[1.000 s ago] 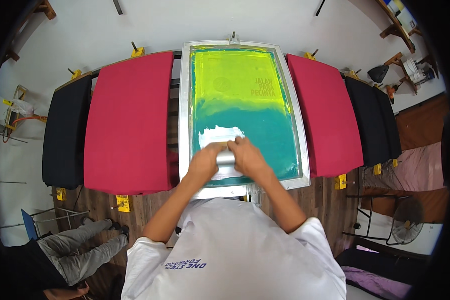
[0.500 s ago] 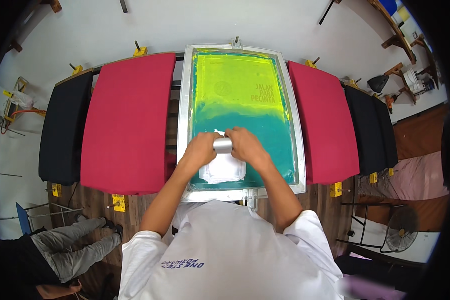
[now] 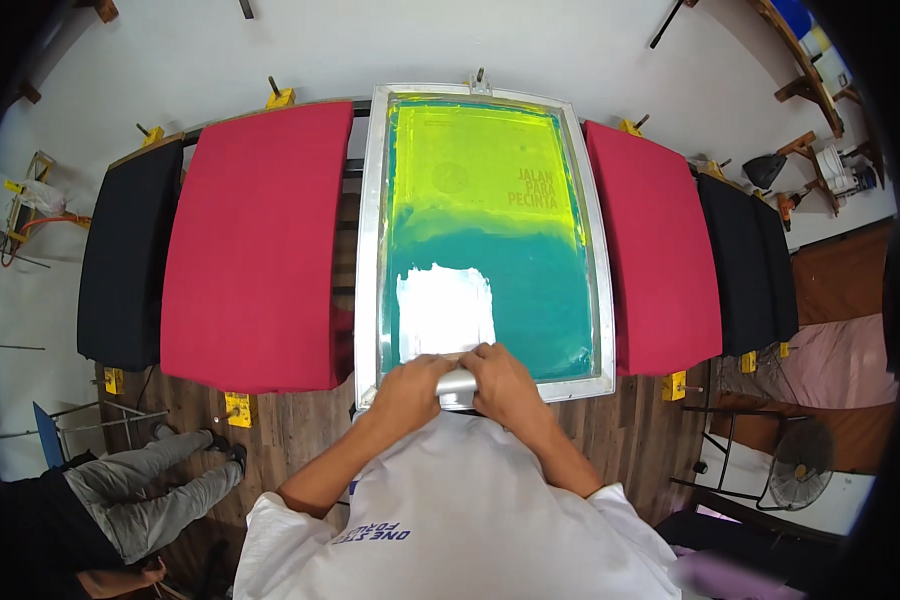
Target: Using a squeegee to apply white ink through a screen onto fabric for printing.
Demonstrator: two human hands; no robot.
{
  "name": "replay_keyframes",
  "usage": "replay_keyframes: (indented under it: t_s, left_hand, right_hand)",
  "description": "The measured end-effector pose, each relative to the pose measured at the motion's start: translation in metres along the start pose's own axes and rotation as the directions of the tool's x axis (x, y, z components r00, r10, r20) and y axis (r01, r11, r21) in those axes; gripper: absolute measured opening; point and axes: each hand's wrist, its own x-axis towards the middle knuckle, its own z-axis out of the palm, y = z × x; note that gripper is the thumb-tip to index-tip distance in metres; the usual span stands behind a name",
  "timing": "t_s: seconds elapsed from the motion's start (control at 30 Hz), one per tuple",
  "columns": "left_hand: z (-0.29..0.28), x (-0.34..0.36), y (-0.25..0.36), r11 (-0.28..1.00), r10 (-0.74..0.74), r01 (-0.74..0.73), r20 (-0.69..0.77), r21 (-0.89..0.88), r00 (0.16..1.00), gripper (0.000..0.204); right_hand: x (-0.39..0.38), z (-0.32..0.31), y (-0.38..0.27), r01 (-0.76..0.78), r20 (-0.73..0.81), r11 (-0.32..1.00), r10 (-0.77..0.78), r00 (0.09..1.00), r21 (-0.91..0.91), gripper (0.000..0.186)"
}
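Observation:
Both my hands grip a silvery squeegee [image 3: 457, 388] at the near edge of a screen-printing frame [image 3: 602, 300]. My left hand [image 3: 413, 388] is closed round its left end, and my right hand [image 3: 504, 382] round its right end, thumbs side by side. The frame has a metal border and a teal mesh [image 3: 540, 285] with a yellow-green upper area [image 3: 470, 150] bearing faint lettering and a round motif. A patch of white ink [image 3: 444, 308] lies on the mesh just beyond my hands. The squeegee's blade is hidden behind my fingers.
Red fabric-covered boards flank the frame at left [image 3: 255, 250] and right [image 3: 655, 250]. Black ones [image 3: 130, 260] stand farther out, with yellow clamps [image 3: 238, 408] at their ends. A person's legs [image 3: 160, 490] show at lower left. At lower right stands a fan [image 3: 802, 462].
My hands have drawn the squeegee toward me, from the middle of the white patch to the frame's near edge. More of the white ink is now uncovered.

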Motion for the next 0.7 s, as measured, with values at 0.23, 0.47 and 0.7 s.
replay_keyframes:
  t_s: [0.23,0.47,0.7]
  left_hand:
    - [-0.046,0.087,-0.013,0.994,-0.004,0.019,-0.136,0.111,0.991,0.047]
    - [0.004,0.028,-0.02,0.988,0.086,-0.054,-0.223,0.147,0.971,0.058]
    - [-0.002,-0.002,-0.003,0.999,0.049,-0.048,-0.044,0.013,0.998,0.059]
  right_hand:
    - [0.102,-0.03,0.03,0.004,-0.096,0.995,-0.014,0.995,-0.098,0.033]
    - [0.037,0.017,0.022,0.038,-0.184,0.997,-0.05,0.982,-0.071,0.038]
    - [0.001,-0.004,-0.003,-0.019,0.053,0.999,0.021,0.998,-0.038,0.037]
